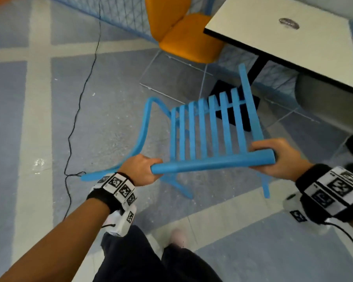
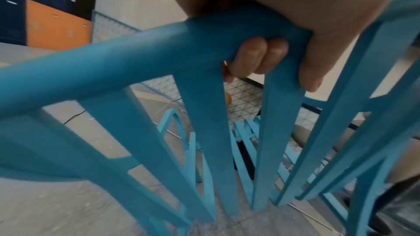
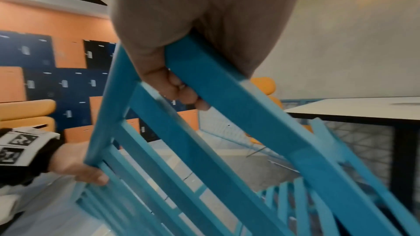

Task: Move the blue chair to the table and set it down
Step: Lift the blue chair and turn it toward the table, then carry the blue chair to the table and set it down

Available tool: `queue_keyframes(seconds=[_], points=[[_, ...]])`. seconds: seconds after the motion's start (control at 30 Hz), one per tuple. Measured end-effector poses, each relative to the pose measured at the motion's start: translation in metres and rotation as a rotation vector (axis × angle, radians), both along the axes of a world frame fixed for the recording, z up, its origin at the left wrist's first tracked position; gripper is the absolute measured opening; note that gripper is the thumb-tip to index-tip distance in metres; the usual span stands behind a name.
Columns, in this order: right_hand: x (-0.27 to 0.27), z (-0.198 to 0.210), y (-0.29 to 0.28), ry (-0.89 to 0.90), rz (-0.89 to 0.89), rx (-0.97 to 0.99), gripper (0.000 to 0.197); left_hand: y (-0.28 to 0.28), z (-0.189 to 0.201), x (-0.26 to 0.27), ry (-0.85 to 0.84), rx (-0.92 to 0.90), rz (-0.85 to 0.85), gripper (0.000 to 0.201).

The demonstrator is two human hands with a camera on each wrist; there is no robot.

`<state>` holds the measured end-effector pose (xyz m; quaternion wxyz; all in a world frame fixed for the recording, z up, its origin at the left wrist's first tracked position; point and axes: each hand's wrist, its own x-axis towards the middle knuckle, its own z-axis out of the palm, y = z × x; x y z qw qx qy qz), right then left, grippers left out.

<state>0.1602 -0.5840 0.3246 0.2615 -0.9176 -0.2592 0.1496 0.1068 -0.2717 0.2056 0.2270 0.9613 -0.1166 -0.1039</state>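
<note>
Left hand point(image 1: 140, 169) and right hand point(image 1: 277, 157) curl fingers around blue chair point(image 1: 208, 129) top rail ends. Chair near table point(image 1: 293, 43), orange chair point(image 1: 183, 31) beyond.

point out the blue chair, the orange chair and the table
blue chair point(image 1: 210, 165), head view, on the top rail of its backrest
orange chair point(image 1: 189, 43), head view, on its seat
table point(image 1: 273, 40), head view, on a bare part of its white top

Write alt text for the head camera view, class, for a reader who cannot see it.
Two hands, the left hand and the right hand, grip the top rail of a blue chair with a slatted back, seen from above. Ahead to the right stands a white table, with an orange chair beside it.
</note>
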Motion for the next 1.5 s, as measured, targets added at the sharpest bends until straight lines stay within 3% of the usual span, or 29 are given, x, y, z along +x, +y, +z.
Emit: queue_keyframes(seconds=[0.07,0.13,0.2,0.27,0.4,0.5,0.57,0.77,0.97,1.17,1.33,1.5], points=[[-0.002,0.002,-0.028,-0.031,-0.059,0.049,0.039,-0.023,0.009,0.008,0.036,0.046,-0.046,0.062],[-0.005,0.006,-0.058,-0.049,-0.125,0.050,0.032,-0.048,0.018,0.015,0.058,0.086,-0.107,0.051],[-0.009,0.010,-0.086,-0.087,-0.215,-0.035,0.023,-0.074,0.025,0.019,0.074,0.087,-0.127,0.034],[-0.015,0.020,-0.110,-0.151,-0.272,-0.160,0.027,-0.093,0.027,0.018,0.062,0.001,-0.142,0.029],[-0.011,0.033,-0.134,-0.229,-0.178,-0.548,0.027,-0.102,0.014,0.015,0.038,-0.063,-0.057,0.044],[0.005,0.024,-0.135,-0.056,-0.188,-1.068,0.027,-0.115,0.008,0.022,0.096,0.134,-0.068,0.030],[0.016,0.010,-0.142,0.020,-0.195,-1.157,0.027,-0.141,0.017,0.030,0.063,0.222,-0.156,0.027],[0.017,-0.026,-0.235,0.067,-0.498,-1.034,0.022,-0.240,0.029,0.053,0.070,0.270,-0.373,0.027],[-0.034,-0.064,-0.282,0.282,-0.530,-0.984,0.028,-0.282,0.024,0.056,0.080,0.392,-0.531,0.025],[-0.061,-0.076,-0.280,0.313,-0.564,-0.945,0.029,-0.271,0.018,0.056,0.017,0.436,-0.601,0.025],[-0.063,-0.077,-0.248,0.215,-0.613,-0.932,0.028,-0.264,0.022,0.052,0.015,0.273,-0.493,0.032],[-0.060,-0.086,-0.197,0.142,-0.601,-0.619,0.026,-0.233,0.024,0.031,-0.115,0.133,-0.310,0.029]])
